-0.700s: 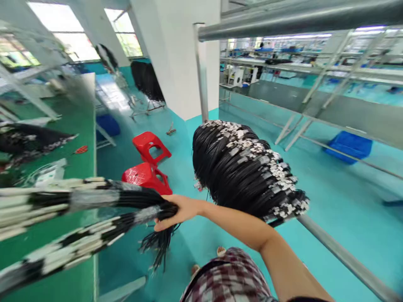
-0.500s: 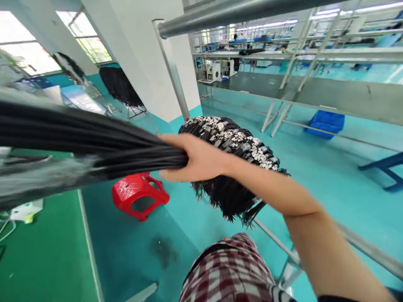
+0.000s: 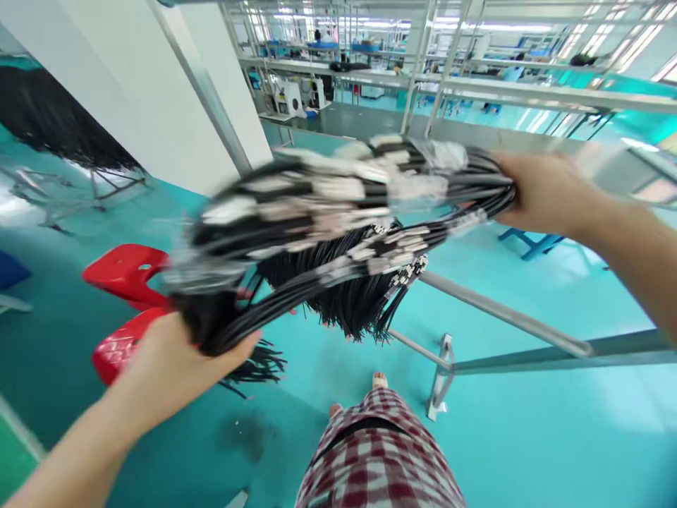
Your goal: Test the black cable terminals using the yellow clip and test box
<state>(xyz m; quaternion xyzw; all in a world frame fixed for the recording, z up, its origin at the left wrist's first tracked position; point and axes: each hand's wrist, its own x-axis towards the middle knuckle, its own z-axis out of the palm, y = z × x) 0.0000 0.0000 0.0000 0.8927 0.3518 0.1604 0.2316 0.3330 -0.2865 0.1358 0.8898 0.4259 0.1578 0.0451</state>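
Note:
A bundle of black cables [image 3: 338, 190] with white connectors and clear wrapping stretches between my two hands, partly blurred by motion. My left hand [image 3: 180, 374] is closed round its lower left end, and loose cable ends hang just right of that hand. At the upper right, my right hand [image 3: 539, 190] grips the looped end. Behind and below the held bundle, more black cables [image 3: 343, 296] with white connectors hang on a metal rack [image 3: 508, 317]; the held bundle hides part of them.
Red plastic stools [image 3: 124, 271] stand at the left on the turquoise floor. A white pillar [image 3: 142, 92] rises behind them, with another rack of black cables [image 3: 58, 120] at far left. Long workbenches with shelves [image 3: 360, 120] run across the back.
The view has turned to the right. My left hand has come into view, and the bundle, earlier stretching off to the left from my right hand, now spans both hands before me.

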